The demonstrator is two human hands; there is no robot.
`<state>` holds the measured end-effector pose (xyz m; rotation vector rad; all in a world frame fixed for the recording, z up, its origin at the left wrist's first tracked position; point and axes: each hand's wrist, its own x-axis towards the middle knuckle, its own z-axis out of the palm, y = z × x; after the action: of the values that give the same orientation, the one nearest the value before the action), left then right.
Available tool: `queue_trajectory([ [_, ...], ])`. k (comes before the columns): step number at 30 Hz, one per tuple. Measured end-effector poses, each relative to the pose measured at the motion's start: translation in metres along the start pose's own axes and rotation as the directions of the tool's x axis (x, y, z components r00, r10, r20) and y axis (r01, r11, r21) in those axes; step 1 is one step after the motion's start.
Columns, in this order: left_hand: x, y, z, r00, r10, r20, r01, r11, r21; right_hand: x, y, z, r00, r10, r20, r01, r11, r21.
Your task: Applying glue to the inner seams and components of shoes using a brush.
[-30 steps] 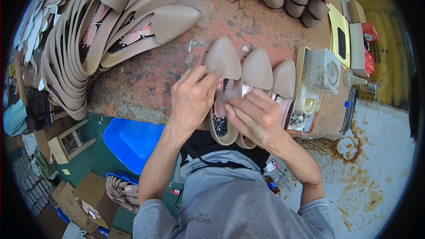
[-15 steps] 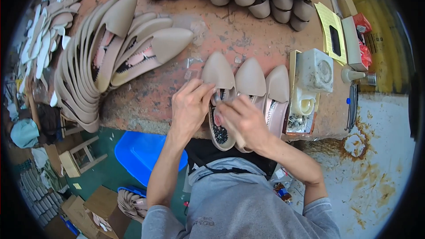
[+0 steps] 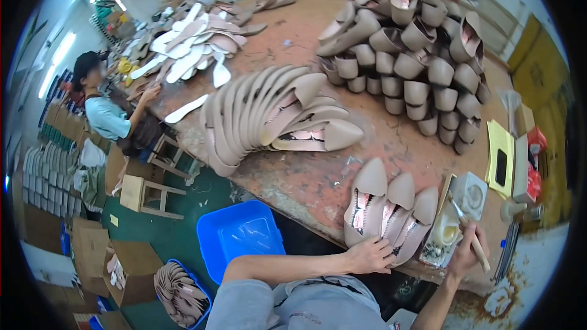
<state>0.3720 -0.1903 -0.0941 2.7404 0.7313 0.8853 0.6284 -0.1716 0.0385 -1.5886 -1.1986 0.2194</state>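
Observation:
Three beige pointed shoes lie side by side at the table's near edge, toes pointing away from me. My left hand is closed at their heel ends, fingers curled over the middle shoe's heel; its grip is partly hidden. My right hand grips a brush by its wooden handle. The bristle end is up, beside a whitish block and above a small cream-coloured cup in a tray. Pink and black-specked insides show in the shoe openings.
A fanned row of beige shoes lies left of centre, a tall heap behind. White sole-shaped pieces pile at far left, near a seated co-worker. A blue tub and wooden stool stand below the table's left edge.
My right hand has left the shoes and moved right with the brush, to the cup. My left hand has moved from the left shoe's upper to the heels. The view has swung left and up.

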Motion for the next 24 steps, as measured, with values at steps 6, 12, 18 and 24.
queue_trajectory([
  [6, 0.026, -0.028, -0.148, 0.984, 0.115, -0.134, -0.079, 0.966, 0.248, 0.006, 0.026, -0.025, 0.996, 0.012, -0.094, -0.011, 1.0, 0.01],
  [12, 0.099, -0.207, -0.314, 0.949, -0.006, -0.316, 0.28, 0.481, 0.831, -0.006, 0.021, -0.027, 0.994, 0.036, -0.108, -0.029, 0.998, 0.057],
  [18, 0.042, -0.304, -0.37, 0.482, -0.686, -0.545, 0.869, 0.451, 0.201, -0.008, 0.013, -0.024, 0.989, -0.018, -0.149, 0.031, 0.996, 0.085],
  [24, -0.057, -0.284, -0.285, 0.374, -0.808, -0.456, 0.885, 0.164, 0.435, -0.014, 0.04, -0.041, 0.993, -0.018, -0.113, 0.022, 0.999, 0.032],
])
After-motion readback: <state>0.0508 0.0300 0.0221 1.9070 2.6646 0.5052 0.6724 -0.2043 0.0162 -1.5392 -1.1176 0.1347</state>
